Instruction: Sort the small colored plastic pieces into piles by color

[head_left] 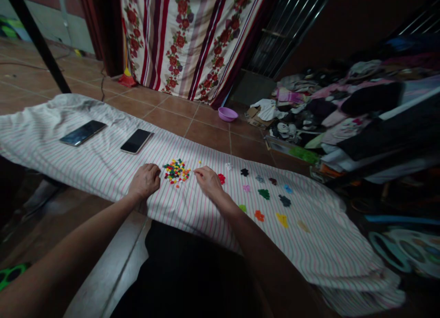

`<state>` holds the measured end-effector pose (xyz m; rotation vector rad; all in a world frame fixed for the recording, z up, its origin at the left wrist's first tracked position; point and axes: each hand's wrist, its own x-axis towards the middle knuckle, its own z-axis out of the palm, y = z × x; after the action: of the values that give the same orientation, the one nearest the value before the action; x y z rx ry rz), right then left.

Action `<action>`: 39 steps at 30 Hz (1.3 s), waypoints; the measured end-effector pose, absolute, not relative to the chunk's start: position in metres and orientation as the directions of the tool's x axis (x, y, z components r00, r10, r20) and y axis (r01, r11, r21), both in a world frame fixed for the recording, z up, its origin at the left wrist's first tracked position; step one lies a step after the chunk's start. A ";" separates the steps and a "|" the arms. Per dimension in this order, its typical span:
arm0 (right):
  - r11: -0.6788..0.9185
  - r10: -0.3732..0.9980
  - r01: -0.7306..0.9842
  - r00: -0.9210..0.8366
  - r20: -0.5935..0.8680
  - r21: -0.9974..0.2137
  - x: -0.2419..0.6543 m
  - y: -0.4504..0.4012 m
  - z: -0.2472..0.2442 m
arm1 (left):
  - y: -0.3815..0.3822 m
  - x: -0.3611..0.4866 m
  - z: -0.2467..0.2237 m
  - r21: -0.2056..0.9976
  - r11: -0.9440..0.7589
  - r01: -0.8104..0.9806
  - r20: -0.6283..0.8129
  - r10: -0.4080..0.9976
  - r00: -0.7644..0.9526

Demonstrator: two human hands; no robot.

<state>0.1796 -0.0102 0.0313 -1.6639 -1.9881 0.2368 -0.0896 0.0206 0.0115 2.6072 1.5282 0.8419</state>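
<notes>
A mixed pile of small coloured pieces lies on the striped cloth. My left hand rests on the cloth just left of the pile, its fingers curled together; whatever they may hold is hidden. Right of the pile, my right hand has thumb and fingers pinched, with something too small to make out at the tips. Single-colour groups lie beyond it: red, white, black, pink, dark green, orange and yellow, among several others.
Two phones, one large and one smaller, lie on the cloth at the left. A purple basin stands on the tiled floor behind. Heaped clothes fill the right side, and a floral curtain hangs at the back.
</notes>
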 end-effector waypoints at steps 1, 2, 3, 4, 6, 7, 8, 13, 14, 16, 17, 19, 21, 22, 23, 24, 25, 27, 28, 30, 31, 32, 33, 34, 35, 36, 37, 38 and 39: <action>0.229 0.957 0.862 -0.114 0.267 -0.452 0.174 -0.009 0.032 | 0.021 -0.090 0.012 0.264 -0.525 0.810 0.443 0.811 0.381; 0.227 0.960 0.865 -0.122 0.252 -0.448 0.168 -0.008 0.032 | 0.021 -0.090 0.012 0.263 -0.522 0.812 0.442 0.813 0.379; 0.223 0.963 0.869 -0.126 0.238 -0.442 0.163 -0.007 0.032 | 0.021 -0.089 0.012 0.263 -0.520 0.813 0.442 0.814 0.377; 0.220 0.965 0.872 -0.130 0.227 -0.436 0.158 -0.005 0.032 | 0.021 -0.089 0.012 0.262 -0.519 0.814 0.441 0.814 0.378; 0.221 0.967 0.879 -0.143 0.210 -0.422 0.150 -0.003 0.033 | 0.021 -0.089 0.011 0.259 -0.521 0.813 0.439 0.814 0.382; 0.221 0.968 0.883 -0.148 0.203 -0.413 0.147 -0.001 0.033 | 0.021 -0.089 0.011 0.257 -0.523 0.812 0.437 0.813 0.385; 0.219 0.969 0.888 -0.149 0.198 -0.405 0.144 0.000 0.033 | 0.022 -0.090 0.010 0.255 -0.527 0.811 0.435 0.812 0.390; 0.179 0.977 0.906 -0.120 0.175 -0.383 0.130 0.007 0.033 | 0.023 -0.090 0.009 0.229 -0.536 0.812 0.443 0.801 0.403; 0.167 0.980 0.912 -0.113 0.161 -0.376 0.128 0.008 0.033 | 0.023 -0.090 0.009 0.226 -0.536 0.814 0.445 0.800 0.403; 0.138 0.987 0.924 -0.097 0.129 -0.356 0.124 0.010 0.033 | 0.023 -0.090 0.009 0.222 -0.535 0.815 0.446 0.799 0.403; 0.120 0.990 0.930 -0.085 0.115 -0.347 0.122 0.011 0.034 | 0.023 -0.090 0.009 0.219 -0.535 0.816 0.448 0.798 0.404; 0.081 0.994 0.936 -0.053 0.091 -0.342 0.119 0.013 0.035 | 0.023 -0.090 0.009 0.214 -0.538 0.815 0.452 0.794 0.406; 0.035 0.998 0.937 -0.013 0.064 -0.349 0.116 0.014 0.037 | 0.023 -0.090 0.009 0.214 -0.541 0.813 0.454 0.792 0.408; 0.013 0.999 0.936 0.005 0.048 -0.352 0.115 0.015 0.038 | 0.023 -0.090 0.009 0.216 -0.541 0.812 0.454 0.793 0.407; -0.007 0.999 0.936 0.020 0.032 -0.352 0.114 0.015 0.040 | 0.023 -0.090 0.010 0.220 -0.541 0.812 0.453 0.793 0.406; -0.026 0.999 0.937 0.033 0.015 -0.348 0.112 0.016 0.042 | 0.023 -0.090 0.010 0.223 -0.539 0.812 0.452 0.795 0.404; -0.042 0.999 0.939 0.044 -0.001 -0.342 0.111 0.017 0.044 | 0.023 -0.090 0.010 0.224 -0.538 0.813 0.449 0.797 0.403; -0.061 0.998 0.943 0.053 -0.032 -0.328 0.108 0.018 0.049 | 0.023 -0.090 0.011 0.222 -0.535 0.815 0.445 0.800 0.403; -0.066 0.998 0.945 0.056 -0.041 -0.321 0.107 0.018 0.051 | 0.023 -0.089 0.012 0.220 -0.534 0.816 0.445 0.800 0.403; -0.072 0.997 0.947 0.060 -0.049 -0.312 0.104 0.018 0.053 | 0.022 -0.089 0.012 0.215 -0.533 0.818 0.446 0.799 0.403; -0.073 0.997 0.948 0.061 -0.048 -0.310 0.104 0.018 0.054 | 0.022 -0.089 0.012 0.214 -0.531 0.820 0.448 0.799 0.401; -0.073 0.997 0.948 0.062 -0.044 -0.311 0.104 0.018 0.054 | 0.022 -0.089 0.012 0.214 -0.529 0.821 0.449 0.800 0.399; -0.069 0.997 0.946 0.061 -0.038 -0.317 0.104 0.018 0.054 | 0.022 -0.089 0.012 0.215 -0.528 0.822 0.449 0.801 0.397; -0.066 0.998 0.942 0.059 -0.029 -0.328 0.104 0.017 0.053 | 0.022 -0.089 0.011 0.216 -0.527 0.822 0.449 0.801 0.396; -0.060 0.998 0.937 0.058 -0.016 -0.345 0.105 0.017 0.052 | 0.022 -0.089 0.011 0.217 -0.526 0.822 0.449 0.802 0.394; -0.050 0.998 0.930 0.056 0.005 -0.365 0.106 0.017 0.050 | 0.022 -0.089 0.010 0.215 -0.528 0.822 0.449 0.801 0.396; -0.037 0.998 0.922 0.052 0.030 -0.385 0.107 0.017 0.048 | 0.023 -0.089 0.010 0.213 -0.530 0.821 0.450 0.799 0.399; -0.023 0.997 0.914 0.049 0.054 -0.404 0.109 0.017 0.046 | 0.023 -0.090 0.010 0.209 -0.531 0.821 0.450 0.798 0.402; -0.010 0.996 0.907 0.047 0.078 -0.421 0.110 0.017 0.045 | 0.023 -0.090 0.010 0.206 -0.532 0.822 0.449 0.797 0.404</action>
<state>0.1103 0.0172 0.0446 -1.9757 -1.9173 0.3432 -0.0896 0.0229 0.0095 2.6716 1.5419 0.8106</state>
